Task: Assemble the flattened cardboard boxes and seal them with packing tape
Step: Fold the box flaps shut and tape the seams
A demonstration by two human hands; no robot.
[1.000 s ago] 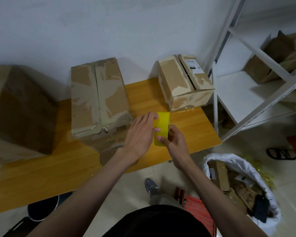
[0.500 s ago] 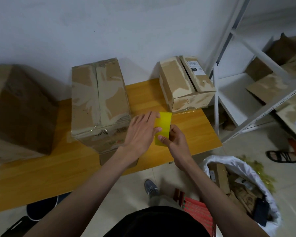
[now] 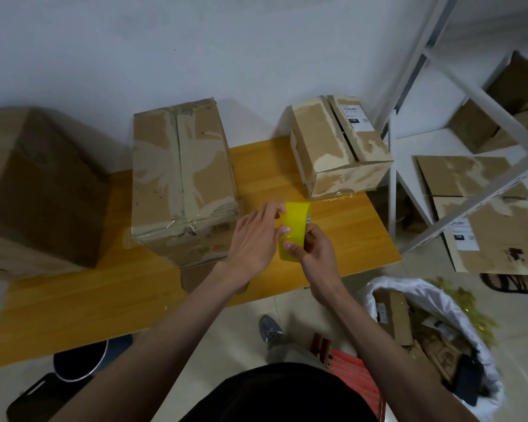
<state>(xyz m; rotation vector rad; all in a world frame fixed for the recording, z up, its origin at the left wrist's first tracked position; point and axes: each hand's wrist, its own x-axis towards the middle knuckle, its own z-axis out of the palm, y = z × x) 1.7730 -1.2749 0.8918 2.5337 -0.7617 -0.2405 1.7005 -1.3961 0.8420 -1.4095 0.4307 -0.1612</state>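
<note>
A yellow roll of packing tape [image 3: 294, 227] is held above the wooden table [image 3: 104, 293], near its front right. My right hand [image 3: 314, 251] grips the roll from below, thumb on its face. My left hand [image 3: 258, 239] touches the roll's left side, thumb and fingers on the tape surface. A tall assembled cardboard box [image 3: 182, 178] stands just left of my hands, with tape on its top seam. A smaller box [image 3: 337, 147] sits at the table's back right; its top flaps show an open gap.
A large brown box [image 3: 40, 190] fills the table's left end. White metal shelving [image 3: 457, 190] on the right holds flattened cardboard [image 3: 494, 233]. A white bag of scrap cardboard [image 3: 427, 339] stands on the floor at the right, and a dark bin [image 3: 80, 357] sits under the table.
Both hands stay on the yellow roll in about the same place. The view has shifted slightly, bringing more flattened cardboard on the right shelf into sight.
</note>
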